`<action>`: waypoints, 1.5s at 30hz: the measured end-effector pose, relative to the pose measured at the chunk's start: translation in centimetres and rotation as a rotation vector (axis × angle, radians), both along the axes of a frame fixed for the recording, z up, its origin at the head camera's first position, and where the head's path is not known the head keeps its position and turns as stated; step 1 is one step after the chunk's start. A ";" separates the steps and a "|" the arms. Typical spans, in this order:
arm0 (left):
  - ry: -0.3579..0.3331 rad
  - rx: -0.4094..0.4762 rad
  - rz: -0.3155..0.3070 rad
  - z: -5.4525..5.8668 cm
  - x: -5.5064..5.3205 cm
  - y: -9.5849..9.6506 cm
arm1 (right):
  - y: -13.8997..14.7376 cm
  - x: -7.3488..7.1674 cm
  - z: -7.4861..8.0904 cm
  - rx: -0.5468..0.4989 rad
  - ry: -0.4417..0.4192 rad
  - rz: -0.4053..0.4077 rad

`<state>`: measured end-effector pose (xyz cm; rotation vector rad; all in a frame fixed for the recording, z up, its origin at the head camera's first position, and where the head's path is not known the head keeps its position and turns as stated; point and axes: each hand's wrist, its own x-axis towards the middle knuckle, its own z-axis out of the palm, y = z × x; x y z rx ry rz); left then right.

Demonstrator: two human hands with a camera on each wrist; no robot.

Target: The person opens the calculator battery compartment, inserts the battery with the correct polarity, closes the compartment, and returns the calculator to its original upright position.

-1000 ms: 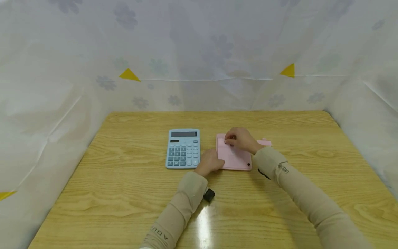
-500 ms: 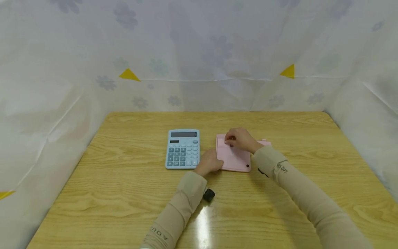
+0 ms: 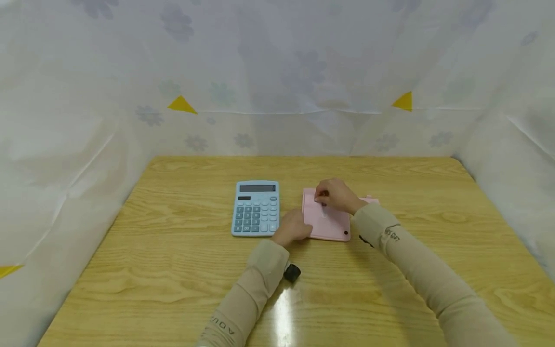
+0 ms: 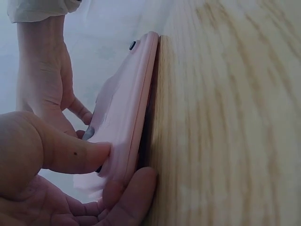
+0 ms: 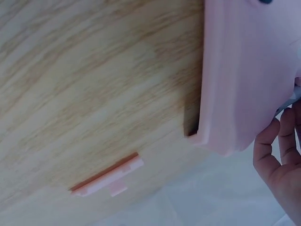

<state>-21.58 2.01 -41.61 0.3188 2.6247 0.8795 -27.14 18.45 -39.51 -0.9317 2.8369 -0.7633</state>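
Observation:
A pink calculator (image 3: 327, 226) lies back side up on the table, with a dark round foot at its near right corner. My left hand (image 3: 292, 225) grips its left edge; in the left wrist view the thumb (image 4: 80, 154) lies on top and fingers curl under the rim. Over the calculator's upper part, my right hand (image 3: 339, 195) pinches a small silvery grey piece (image 5: 288, 101), mostly hidden by the fingers, possibly a battery. Apart from the calculator, to its right, lies a pink strip-like cover (image 5: 108, 178) with a small tab, partly hidden behind the right wrist in the head view.
A light blue calculator (image 3: 256, 209) lies face up just left of my left hand, its display showing 0. The wooden table (image 3: 173, 279) carries everything. Pale flower-patterned sheeting (image 3: 277, 72) hangs behind and at both sides, with yellow triangles on it.
Both hands keep nearly the same place on the pink calculator. Its near edge has shifted very slightly towards me.

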 end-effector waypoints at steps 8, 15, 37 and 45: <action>-0.007 0.006 0.010 0.0 0.0 0.1 | 0.3 -0.4 0.0 -0.021 -0.066 0.013; -0.028 0.047 0.033 0.1 0.2 0.1 | 0.5 -0.4 0.1 -0.063 -0.163 -0.039; -0.053 0.056 0.024 0.1 -0.1 -0.1 | -0.5 0.1 1.1 -0.224 -0.451 -0.322; -0.074 0.047 0.018 0.0 0.1 0.0 | 0.4 0.5 0.8 -0.237 -0.464 -0.299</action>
